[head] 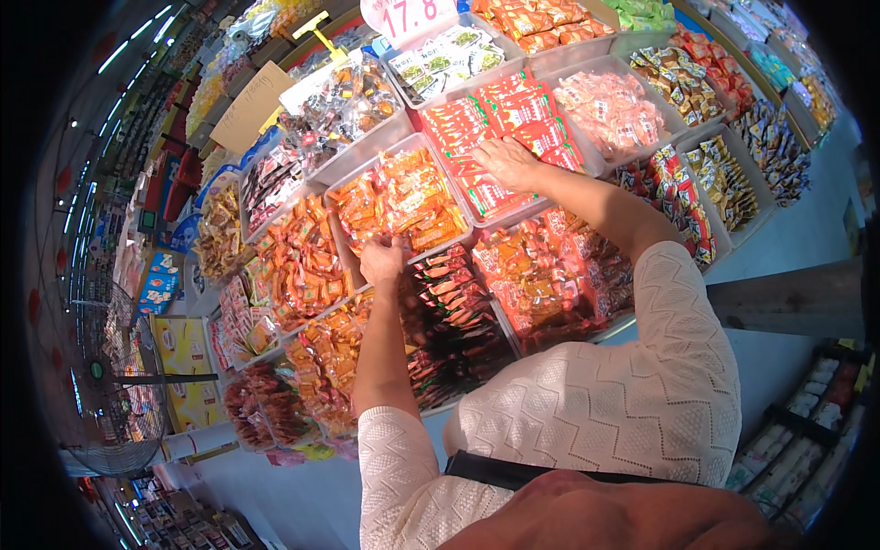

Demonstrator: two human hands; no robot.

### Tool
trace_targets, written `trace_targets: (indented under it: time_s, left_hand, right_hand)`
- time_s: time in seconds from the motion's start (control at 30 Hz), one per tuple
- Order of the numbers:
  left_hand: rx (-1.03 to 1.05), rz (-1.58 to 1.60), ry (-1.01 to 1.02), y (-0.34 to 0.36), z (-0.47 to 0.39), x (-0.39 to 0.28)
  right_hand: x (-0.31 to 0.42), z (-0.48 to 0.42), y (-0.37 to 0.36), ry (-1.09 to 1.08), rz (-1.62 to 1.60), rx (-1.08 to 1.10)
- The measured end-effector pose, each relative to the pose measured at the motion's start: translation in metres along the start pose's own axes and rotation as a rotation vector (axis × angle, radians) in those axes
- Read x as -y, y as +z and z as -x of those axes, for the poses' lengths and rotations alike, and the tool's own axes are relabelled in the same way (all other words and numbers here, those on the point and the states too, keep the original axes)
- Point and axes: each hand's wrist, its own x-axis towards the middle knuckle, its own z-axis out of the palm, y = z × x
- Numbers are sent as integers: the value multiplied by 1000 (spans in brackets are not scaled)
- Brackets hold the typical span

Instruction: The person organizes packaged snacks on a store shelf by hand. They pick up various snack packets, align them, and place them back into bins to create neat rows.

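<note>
My right hand [509, 163] lies palm down on flat red snack packets [491, 113] in a clear plastic bin, its fingers spread over them. Toward the left, my left hand [382, 260] is at the near edge of a bin of shiny orange snack packets [419, 196]. Its fingers are curled there, and I cannot tell whether they grip the rim or a packet. Dark red packets [450, 289] stand in rows just right of my left wrist. Below my right forearm sits a bin of larger red-orange packets [536, 275].
Pink-wrapped sweets [608, 113] and black-and-clear packets [350, 110] fill neighbouring bins. A price sign [409, 17] stands at the back, with a cardboard sign [253, 106] farther left. A standing fan [113, 375] is at the left, and a metal post [790, 299] at the right.
</note>
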Motion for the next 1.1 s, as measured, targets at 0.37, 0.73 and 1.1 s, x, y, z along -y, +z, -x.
trace_targets:
  time_s: [0.37,0.73,1.1]
  left_hand:
    - [63,73,-18,-14,8,-12]
    - [-23,43,10,-1,2,-3]
    - [-1,10,-8,-2,0,-2]
  right_hand:
    - [-16,-51,-76,-76,-106,-183]
    - [-105,-81,-90,413,251,-51]
    - [-118,-92,-52,608,264,-50]
